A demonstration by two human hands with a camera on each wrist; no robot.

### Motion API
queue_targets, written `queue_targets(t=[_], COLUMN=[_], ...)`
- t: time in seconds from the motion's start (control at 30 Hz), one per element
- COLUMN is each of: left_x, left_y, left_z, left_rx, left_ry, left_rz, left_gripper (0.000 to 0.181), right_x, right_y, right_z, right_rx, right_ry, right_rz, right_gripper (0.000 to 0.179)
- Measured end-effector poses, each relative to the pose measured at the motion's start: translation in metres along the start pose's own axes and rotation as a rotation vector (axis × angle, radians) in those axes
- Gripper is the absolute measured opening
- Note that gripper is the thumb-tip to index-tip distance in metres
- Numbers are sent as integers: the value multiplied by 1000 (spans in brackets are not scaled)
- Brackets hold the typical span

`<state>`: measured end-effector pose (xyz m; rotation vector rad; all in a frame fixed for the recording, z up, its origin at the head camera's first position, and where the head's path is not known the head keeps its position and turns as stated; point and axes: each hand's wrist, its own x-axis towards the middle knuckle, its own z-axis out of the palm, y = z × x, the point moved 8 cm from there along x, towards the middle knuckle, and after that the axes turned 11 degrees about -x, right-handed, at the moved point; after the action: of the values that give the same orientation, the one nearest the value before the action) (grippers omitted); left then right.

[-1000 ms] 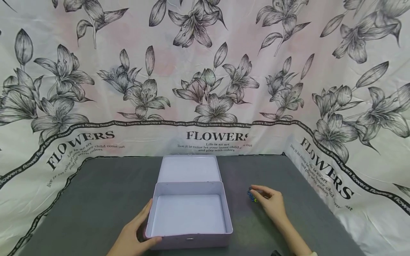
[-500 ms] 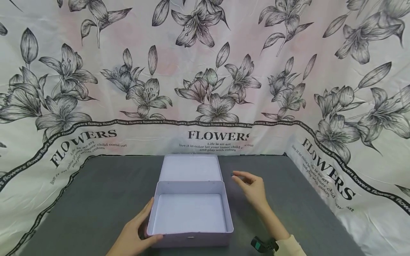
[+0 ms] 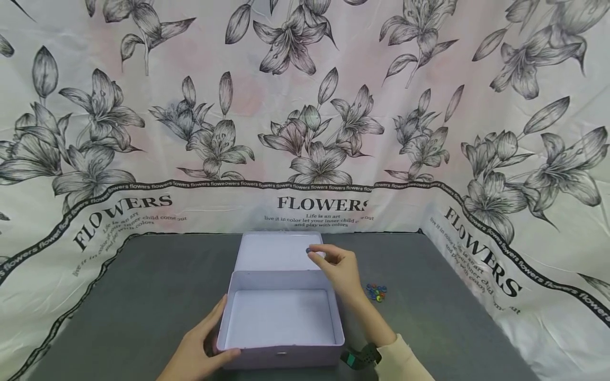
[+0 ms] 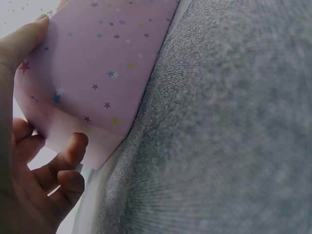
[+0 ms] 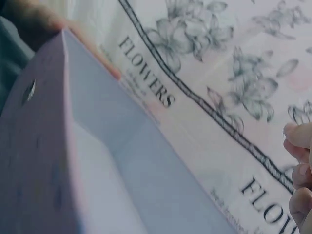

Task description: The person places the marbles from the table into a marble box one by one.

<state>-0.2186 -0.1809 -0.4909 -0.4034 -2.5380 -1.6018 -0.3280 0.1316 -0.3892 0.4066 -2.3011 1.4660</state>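
A pale lilac box [image 3: 286, 358] stands on the table with its lid [image 3: 269, 253] folded back behind it. My left hand [image 3: 197, 344] grips its front left corner, the thumb over the front rim and the fingers along the side. In the left wrist view, small coloured stars dot the pink outer wall [image 4: 97, 68]. My right hand [image 3: 340, 270] pinches a small dark blue marble [image 3: 308, 251] between thumb and index finger, raised over the box's back right side and overlapping the lid. In the right wrist view, the right fingers [image 5: 301, 175] show only at the edge.
Several small coloured marbles [image 3: 376, 292] lie in a cluster on the dark grey table [image 3: 157, 296], right of the box. A white curtain [image 3: 229, 209] with printed flowers encloses the table's back and sides. A dark wristband [image 3: 359, 357] sits at my right wrist.
My right hand has lifted from the marble cluster and moved left with a marble, up to the box's lid. The cluster is now uncovered. My left hand keeps its grip on the box.
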Motion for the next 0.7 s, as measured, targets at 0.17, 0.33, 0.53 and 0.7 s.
queue_targets(t=[0.17, 0.33, 0.53, 0.7], left_x=[1, 1, 1, 1], left_y=[-2, -1, 1, 2], left_z=[1, 1, 1, 1], left_rx=[-44, -22, -35, -7], left_ry=[-11, -1, -6, 2], left_rz=[-5, 1, -28, -6], left_gripper=[110, 109, 109, 109], right_x=[3, 4, 7, 5], right_y=[-20, -34, -40, -36], right_z=[17, 35, 58, 79], right_rx=[10, 6, -40, -65], right_ry=[18, 21, -40, -132], right_rz=[15, 23, 0, -38], right_gripper=[17, 17, 17, 17])
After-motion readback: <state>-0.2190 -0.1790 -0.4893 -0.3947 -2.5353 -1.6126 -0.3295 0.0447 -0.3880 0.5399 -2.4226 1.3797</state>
